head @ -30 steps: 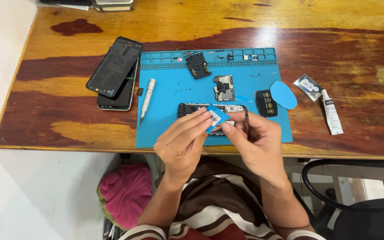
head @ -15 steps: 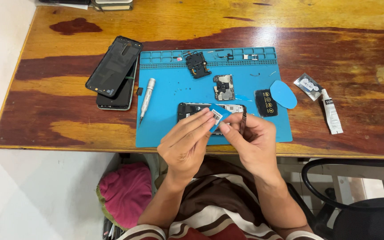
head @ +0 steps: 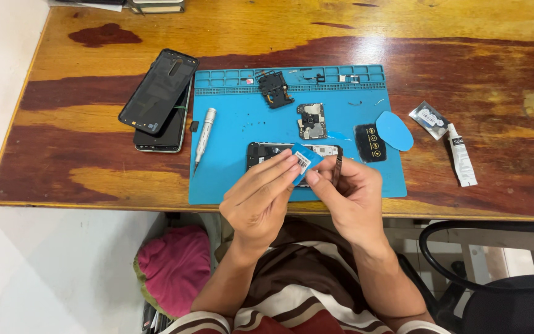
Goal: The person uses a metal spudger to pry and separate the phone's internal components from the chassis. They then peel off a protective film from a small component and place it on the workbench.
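Head view: both hands hover over the near edge of a blue mat (head: 230, 179) on the worktop (head: 94, 130). Left hand (head: 261, 201) and right hand (head: 350, 198) fingers pinch a small blue label (head: 307, 158) above an opened phone (head: 267, 150).

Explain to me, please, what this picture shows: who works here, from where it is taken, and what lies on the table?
A camera worn on a person's head looks down at their two bare hands. The left hand and right hand together pinch a small blue tab with a white label. The right hand also holds thin dark tweezers. On the brown wooden table lies a blue rubber work mat with an opened phone body, a small circuit board and a silver screwdriver. Two black phone parts are stacked at the left, and a white glue tube lies at the right.
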Demonstrator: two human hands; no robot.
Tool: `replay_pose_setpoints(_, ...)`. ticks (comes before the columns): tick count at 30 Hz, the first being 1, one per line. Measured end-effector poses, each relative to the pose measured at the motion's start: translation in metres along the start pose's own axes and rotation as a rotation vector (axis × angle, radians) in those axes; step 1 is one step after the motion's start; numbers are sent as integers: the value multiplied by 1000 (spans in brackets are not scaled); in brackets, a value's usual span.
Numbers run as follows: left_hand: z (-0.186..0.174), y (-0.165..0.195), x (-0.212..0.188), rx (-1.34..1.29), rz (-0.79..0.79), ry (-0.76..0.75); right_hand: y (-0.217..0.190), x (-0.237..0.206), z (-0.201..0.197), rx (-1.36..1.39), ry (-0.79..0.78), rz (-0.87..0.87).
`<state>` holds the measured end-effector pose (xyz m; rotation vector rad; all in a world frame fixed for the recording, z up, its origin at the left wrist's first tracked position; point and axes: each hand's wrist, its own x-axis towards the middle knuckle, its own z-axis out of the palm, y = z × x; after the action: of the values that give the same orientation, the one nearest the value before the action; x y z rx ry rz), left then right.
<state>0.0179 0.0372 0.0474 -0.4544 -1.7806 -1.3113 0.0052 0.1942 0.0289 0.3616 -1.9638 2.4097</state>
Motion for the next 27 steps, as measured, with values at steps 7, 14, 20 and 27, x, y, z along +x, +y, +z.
replay_pose_setpoints(7,-1,-1,2,20,10,-7,2,-1,-3,-6,1,-13)
replay_pose_setpoints(14,0,-1,0,31,14,3,5,-3,-1,-11,-5,-41)
replay_pose_setpoints(20,2,-4,-1,104,31,1,3,0,2,-30,16,-33)
replay_pose_setpoints(27,3,-8,3,149,77,-51,1,10,3,-78,79,0)
